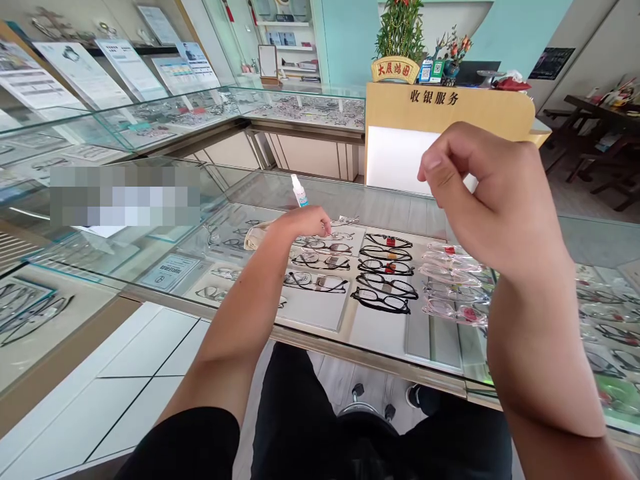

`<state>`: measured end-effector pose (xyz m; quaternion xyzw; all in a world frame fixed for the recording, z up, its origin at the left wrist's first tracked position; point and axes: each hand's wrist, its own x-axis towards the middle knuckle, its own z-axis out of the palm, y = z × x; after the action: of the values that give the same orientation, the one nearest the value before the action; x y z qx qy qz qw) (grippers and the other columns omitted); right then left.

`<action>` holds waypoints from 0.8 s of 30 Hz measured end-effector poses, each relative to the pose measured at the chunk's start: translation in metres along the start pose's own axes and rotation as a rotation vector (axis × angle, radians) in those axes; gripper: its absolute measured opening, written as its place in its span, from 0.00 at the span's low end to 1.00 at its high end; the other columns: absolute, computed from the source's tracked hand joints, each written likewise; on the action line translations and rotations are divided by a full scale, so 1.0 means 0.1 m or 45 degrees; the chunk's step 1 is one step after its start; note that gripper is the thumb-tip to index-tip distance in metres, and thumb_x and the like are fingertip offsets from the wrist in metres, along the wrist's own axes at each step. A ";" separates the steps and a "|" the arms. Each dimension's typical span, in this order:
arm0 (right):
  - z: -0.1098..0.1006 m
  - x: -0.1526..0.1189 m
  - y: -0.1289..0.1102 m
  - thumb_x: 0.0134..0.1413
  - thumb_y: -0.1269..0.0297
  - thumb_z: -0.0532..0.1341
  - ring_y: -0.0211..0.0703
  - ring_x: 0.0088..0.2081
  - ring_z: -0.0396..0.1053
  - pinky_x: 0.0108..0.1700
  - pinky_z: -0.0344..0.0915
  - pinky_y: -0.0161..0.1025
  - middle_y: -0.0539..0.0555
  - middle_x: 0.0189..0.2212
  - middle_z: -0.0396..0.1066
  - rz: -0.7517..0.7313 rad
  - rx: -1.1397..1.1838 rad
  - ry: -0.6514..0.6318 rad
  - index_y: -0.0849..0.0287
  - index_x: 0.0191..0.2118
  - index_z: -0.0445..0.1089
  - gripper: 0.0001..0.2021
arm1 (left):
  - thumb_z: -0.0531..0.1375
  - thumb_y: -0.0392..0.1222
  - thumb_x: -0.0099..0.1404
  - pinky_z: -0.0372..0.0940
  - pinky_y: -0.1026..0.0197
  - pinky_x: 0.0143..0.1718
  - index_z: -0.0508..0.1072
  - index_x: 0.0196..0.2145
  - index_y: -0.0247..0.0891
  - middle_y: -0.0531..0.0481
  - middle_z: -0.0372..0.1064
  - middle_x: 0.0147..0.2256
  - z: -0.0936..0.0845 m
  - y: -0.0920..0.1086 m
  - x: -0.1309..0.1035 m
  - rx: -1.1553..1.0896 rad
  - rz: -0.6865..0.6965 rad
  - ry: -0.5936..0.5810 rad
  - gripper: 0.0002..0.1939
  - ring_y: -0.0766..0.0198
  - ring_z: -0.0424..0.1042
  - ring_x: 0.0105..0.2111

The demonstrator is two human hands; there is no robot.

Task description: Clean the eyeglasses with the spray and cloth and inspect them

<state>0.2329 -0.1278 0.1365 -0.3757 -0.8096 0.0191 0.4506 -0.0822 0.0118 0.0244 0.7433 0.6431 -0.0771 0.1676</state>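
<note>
Keeping the left hand (311, 221) low seemed smart near the spray bottle (299, 191), which stood toward the glass countertop's (350, 200) far edge. Couldn't tell its grip, tbh; the raised right hand (500, 193) had its fingers curled together.

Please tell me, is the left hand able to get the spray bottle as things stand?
Probably yes: the bottle shows just beyond the left hand, with nothing visible between them. Whether the fingers already hold something is unclear.
</note>
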 end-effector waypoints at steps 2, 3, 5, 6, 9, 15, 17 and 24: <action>0.02 0.00 0.01 0.77 0.53 0.62 0.49 0.29 0.63 0.37 0.55 0.49 0.50 0.27 0.70 -0.020 -0.001 0.026 0.47 0.34 0.66 0.15 | 0.68 0.44 0.61 0.65 0.58 0.39 0.88 0.43 0.48 0.50 0.88 0.47 0.00 0.01 -0.01 0.003 -0.003 0.003 0.13 0.51 0.82 0.44; 0.03 -0.01 0.01 0.76 0.55 0.63 0.47 0.29 0.62 0.36 0.55 0.48 0.49 0.27 0.70 -0.024 0.005 0.037 0.48 0.34 0.66 0.14 | 0.67 0.44 0.61 0.64 0.58 0.39 0.88 0.43 0.48 0.51 0.88 0.47 0.01 0.00 0.00 0.005 -0.002 0.007 0.13 0.51 0.82 0.44; 0.05 -0.01 0.02 0.75 0.57 0.65 0.44 0.28 0.60 0.35 0.53 0.46 0.47 0.25 0.68 -0.038 0.033 0.048 0.50 0.33 0.66 0.16 | 0.68 0.43 0.61 0.64 0.58 0.39 0.88 0.43 0.48 0.51 0.88 0.47 0.01 -0.01 0.00 0.004 0.001 0.016 0.13 0.52 0.82 0.44; 0.06 -0.01 0.03 0.74 0.57 0.67 0.43 0.28 0.59 0.35 0.53 0.46 0.47 0.25 0.67 -0.039 0.047 0.051 0.50 0.32 0.66 0.16 | 0.68 0.43 0.60 0.64 0.58 0.39 0.88 0.43 0.48 0.51 0.88 0.46 0.02 -0.01 0.00 0.000 0.001 0.020 0.13 0.52 0.82 0.44; 0.08 -0.01 0.04 0.74 0.56 0.69 0.41 0.27 0.58 0.35 0.54 0.45 0.47 0.24 0.66 -0.044 0.078 0.058 0.51 0.32 0.67 0.18 | 0.69 0.44 0.61 0.66 0.58 0.41 0.89 0.42 0.48 0.51 0.88 0.45 0.02 -0.01 0.00 -0.015 -0.012 0.026 0.12 0.51 0.82 0.43; 0.09 0.00 0.04 0.74 0.56 0.69 0.40 0.27 0.58 0.34 0.56 0.43 0.48 0.25 0.66 -0.042 0.074 0.070 0.52 0.31 0.69 0.17 | 0.64 0.46 0.68 0.68 0.57 0.42 0.90 0.44 0.45 0.47 0.88 0.47 0.06 0.05 0.00 -0.050 0.115 0.248 0.14 0.50 0.82 0.44; 0.09 0.00 0.04 0.73 0.56 0.70 0.40 0.27 0.59 0.33 0.56 0.43 0.48 0.25 0.67 -0.033 0.078 0.087 0.52 0.31 0.69 0.17 | 0.62 0.46 0.69 0.70 0.56 0.43 0.90 0.45 0.44 0.45 0.87 0.51 0.10 0.06 0.02 -0.041 0.172 0.293 0.16 0.48 0.82 0.48; 0.09 -0.02 0.02 0.72 0.55 0.71 0.40 0.26 0.58 0.31 0.57 0.42 0.47 0.23 0.65 0.012 0.089 0.111 0.52 0.31 0.70 0.17 | 0.61 0.46 0.70 0.73 0.57 0.57 0.91 0.46 0.46 0.47 0.86 0.56 0.22 -0.04 0.19 -0.073 0.272 0.326 0.17 0.50 0.81 0.56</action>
<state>0.2275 -0.1248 0.1293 -0.3640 -0.7862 0.0333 0.4983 -0.0804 0.0226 -0.0029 0.8060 0.5785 0.0548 0.1127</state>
